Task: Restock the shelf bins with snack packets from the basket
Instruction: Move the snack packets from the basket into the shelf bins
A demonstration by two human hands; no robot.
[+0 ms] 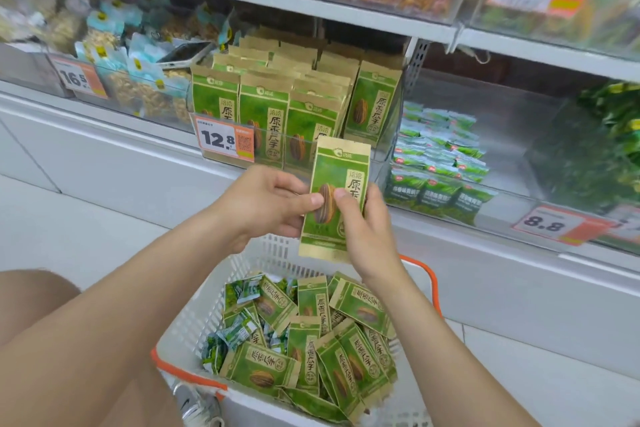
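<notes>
A green and tan sunflower-seed packet (335, 180) stands upright between my hands, in front of the shelf. My left hand (266, 203) pinches its left edge with thumb and fingers. My right hand (363, 229) grips its right side, thumb on the front. Just behind it, the clear shelf bin (388, 135) holds several rows of the same packets, standing upright. Below my arms, the white basket (207, 298) with orange handles holds several more of these packets mixed with small green packets (239, 329).
To the right, another bin (498, 204) holds small green packs behind an 8.8 price tag (547, 224). A bin of nut packs (138, 80) sits to the left, with a phone (183, 54) lying on top. The upper shelf (346, 7) overhangs the bins. My shoe (194, 402) is beside the basket.
</notes>
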